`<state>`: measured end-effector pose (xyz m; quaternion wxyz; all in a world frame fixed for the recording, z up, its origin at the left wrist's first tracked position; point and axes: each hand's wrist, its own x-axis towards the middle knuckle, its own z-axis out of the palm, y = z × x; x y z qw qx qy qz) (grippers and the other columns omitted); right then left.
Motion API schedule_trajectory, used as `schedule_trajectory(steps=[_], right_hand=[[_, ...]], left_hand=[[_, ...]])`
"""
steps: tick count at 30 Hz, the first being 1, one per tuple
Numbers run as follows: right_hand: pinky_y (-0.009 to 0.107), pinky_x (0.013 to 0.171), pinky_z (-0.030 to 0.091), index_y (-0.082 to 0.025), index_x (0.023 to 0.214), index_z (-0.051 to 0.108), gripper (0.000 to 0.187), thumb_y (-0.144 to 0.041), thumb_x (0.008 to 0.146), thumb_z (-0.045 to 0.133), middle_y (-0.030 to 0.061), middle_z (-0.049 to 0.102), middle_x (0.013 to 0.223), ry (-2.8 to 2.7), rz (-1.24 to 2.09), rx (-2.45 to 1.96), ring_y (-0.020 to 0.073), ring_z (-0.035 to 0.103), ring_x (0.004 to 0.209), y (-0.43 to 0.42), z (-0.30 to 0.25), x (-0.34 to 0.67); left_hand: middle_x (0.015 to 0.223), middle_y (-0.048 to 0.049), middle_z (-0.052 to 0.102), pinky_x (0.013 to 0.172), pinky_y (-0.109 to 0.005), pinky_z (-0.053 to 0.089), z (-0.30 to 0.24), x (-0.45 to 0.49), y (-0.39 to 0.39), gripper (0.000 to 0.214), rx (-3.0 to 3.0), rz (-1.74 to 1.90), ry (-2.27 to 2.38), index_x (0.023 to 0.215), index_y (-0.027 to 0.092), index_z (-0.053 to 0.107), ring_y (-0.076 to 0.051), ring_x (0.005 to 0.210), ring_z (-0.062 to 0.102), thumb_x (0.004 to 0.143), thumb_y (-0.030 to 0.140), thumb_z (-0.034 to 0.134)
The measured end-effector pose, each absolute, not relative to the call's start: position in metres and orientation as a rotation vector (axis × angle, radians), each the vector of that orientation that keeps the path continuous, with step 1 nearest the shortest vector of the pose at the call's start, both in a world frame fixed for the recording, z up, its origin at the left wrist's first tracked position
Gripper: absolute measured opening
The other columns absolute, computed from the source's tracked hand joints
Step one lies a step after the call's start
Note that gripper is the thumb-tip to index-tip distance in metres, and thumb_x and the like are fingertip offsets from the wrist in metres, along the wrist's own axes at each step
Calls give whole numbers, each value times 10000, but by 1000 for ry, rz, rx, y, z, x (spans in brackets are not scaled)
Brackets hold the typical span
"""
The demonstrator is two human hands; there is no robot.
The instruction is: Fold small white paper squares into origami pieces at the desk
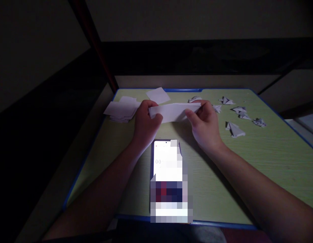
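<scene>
A white sheet of paper [173,112], folded into a long strip, is held up between my two hands above the table. My left hand [147,118] pinches its left end, thumb in front and fingers behind. At the other end, my right hand [206,123] grips the paper with the thumb pressed on its face; the fingers behind are partly hidden. Beyond my left hand lies a stack of white paper sheets [122,107], and one loose square sheet [158,95] rests near the far edge. Several folded paper pieces [234,129] are scattered right of my right hand.
A lit phone [168,162], partly blurred out, lies on the table between my forearms. The light green table [278,162] has a blue rim. Behind it stands a wall with a dark band [187,57]. The surroundings are dim.
</scene>
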<state>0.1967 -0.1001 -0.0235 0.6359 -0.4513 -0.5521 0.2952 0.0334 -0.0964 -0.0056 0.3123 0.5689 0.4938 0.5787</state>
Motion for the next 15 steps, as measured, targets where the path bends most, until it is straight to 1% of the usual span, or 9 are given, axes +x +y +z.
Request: schedule_trajectory(steps=[1, 3, 4, 5, 7, 8, 10, 12, 15], right_hand=[[346, 759, 454, -256, 900, 503, 179, -241, 799, 650, 5, 543, 848, -1290, 603, -1042, 182, 551, 801, -101, -20, 199], [393, 812, 463, -269, 897, 518, 160, -270, 817, 656, 27, 563, 870, -1340, 443, -1056, 212, 568, 839, -104, -13, 203], [418, 846, 464, -277, 898, 525, 143, -283, 829, 651, 39, 577, 887, -1362, 371, -1056, 229, 578, 872, -106, -9, 204], [443, 878, 462, -284, 898, 531, 123, -294, 842, 640, 47, 589, 903, -1377, 313, -1047, 245, 588, 907, -108, -6, 204], [478, 924, 458, -295, 905, 543, 79, -305, 867, 611, 58, 611, 937, -1413, 262, -1009, 266, 607, 967, -114, 0, 203], [489, 938, 457, -300, 909, 550, 62, -304, 875, 602, 61, 618, 953, -1435, 251, -982, 272, 614, 987, -117, 2, 201], [504, 961, 455, -308, 906, 566, 38, -292, 882, 591, 65, 631, 979, -1479, 228, -928, 278, 618, 1017, -122, 5, 198], [520, 981, 453, -315, 891, 578, 27, -293, 881, 590, 69, 644, 988, -1519, 199, -910, 288, 612, 1058, -126, 7, 197], [551, 989, 458, -321, 870, 592, 32, -315, 855, 619, 78, 651, 1025, -1578, 175, -961, 316, 571, 1160, -129, 9, 198]], left_hand=[[688, 21, 511, 563, -251, 357, -4, 34, -97, 166, 1488, 1517, 1248, 736, 207, 497, -123, 624, 464, 617, 103, 551], [682, 9, 527, 601, -249, 400, -2, 35, -98, 58, 1422, 1476, 1119, 708, 205, 513, -128, 656, 498, 688, 197, 567], [698, -2, 544, 636, -250, 430, -2, 35, -98, 78, 1368, 1456, 1066, 700, 203, 521, -135, 695, 529, 735, 263, 558], [729, -13, 565, 679, -255, 458, -2, 34, -97, 148, 1304, 1441, 1034, 702, 202, 530, -143, 745, 561, 779, 329, 536], [796, -28, 590, 746, -265, 495, -2, 34, -94, 228, 1171, 1442, 1045, 718, 199, 533, -150, 819, 604, 819, 401, 504], [825, -31, 599, 760, -266, 505, -2, 33, -93, 219, 1113, 1448, 1077, 730, 197, 530, -148, 829, 618, 817, 397, 514], [839, -31, 611, 733, -264, 518, -1, 31, -92, 165, 1024, 1444, 1135, 770, 194, 524, -137, 767, 639, 796, 355, 546], [805, -32, 633, 656, -266, 524, 2, 30, -93, 133, 965, 1384, 1144, 813, 192, 516, -131, 655, 642, 787, 319, 544], [722, -44, 663, 547, -275, 512, 8, 30, -97, 128, 893, 1248, 1089, 881, 185, 514, -142, 531, 625, 783, 264, 494]])
